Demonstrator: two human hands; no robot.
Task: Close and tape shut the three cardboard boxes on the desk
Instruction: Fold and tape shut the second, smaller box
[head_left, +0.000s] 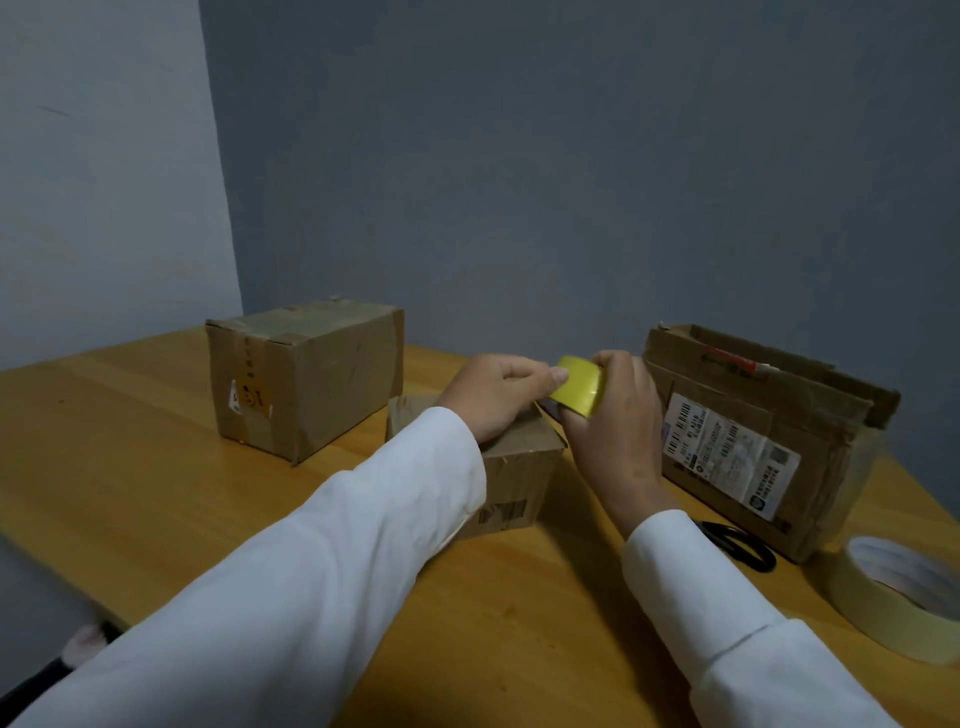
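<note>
The person stands at a wooden desk (156, 467) set into a grey corner, both arms in white sleeves (322, 587) reaching forward.

Small box (519, 467): sits at the centre of the desk, directly under the hands. Its top flaps lie down. The left forearm covers its near-left part.

Left hand (493, 395): rests on top of the small box, fingers curled, thumb and forefinger pinching the free end of the yellow tape (579, 392).

Right hand (618, 410): fingers wrapped round the yellow tape roll, holding it just above the right edge of the small box. The roll is tilted, its broad yellow face turned toward the left hand. How far tape is drawn out cannot be told.

Large box (306, 374): stands at 10 o'clock from the small box, well apart from it, near the corner of the walls. Its top is closed, with brown tape across the seam.

Flat box (753, 441): stands at 3 o'clock, just beside the right hand, narrow and upright, its top flaps standing open. A white shipping label (727, 452) covers its near face.

Scissors (737, 545): black handles lie at 4 o'clock, touching or just beside the foot of the flat box.

Pale tape roll (893, 597): lies flat at 4 o'clock, near the desk's right edge.
</note>
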